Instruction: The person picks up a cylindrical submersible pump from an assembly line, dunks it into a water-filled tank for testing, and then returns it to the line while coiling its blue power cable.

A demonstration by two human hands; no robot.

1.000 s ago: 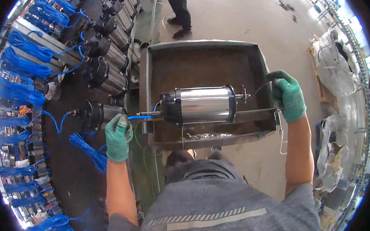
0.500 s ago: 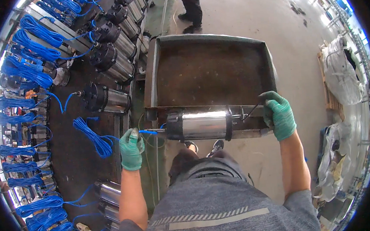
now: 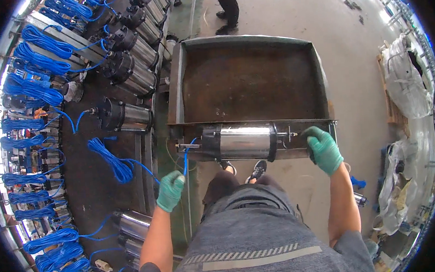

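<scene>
A steel cylinder motor with black end caps (image 3: 246,143) lies on its side across a narrow metal ledge at the near edge of a shallow tray (image 3: 251,39). My left hand (image 3: 171,190), in a green glove, is closed on a blue cable (image 3: 185,160). From that hand the cable runs up to the motor's left end, and on the other side to a tied blue coil (image 3: 112,161) on the dark bench. My gloved right hand (image 3: 324,150) is curled beside the ledge's right end, near a clamp screw (image 3: 290,135); what its fingers hold is hidden.
On the dark bench (image 3: 89,193) at left stand several similar motors (image 3: 129,74) and rows of blue cable coils (image 3: 43,52). Another person (image 3: 227,8) stands beyond the tray. White bags (image 3: 405,77) lie on a pallet at far right.
My left hand has moved down and right, so the cable now bends upward to the motor. My right hand has dropped lower, away from the clamp's handle. The view has shifted slightly.
</scene>
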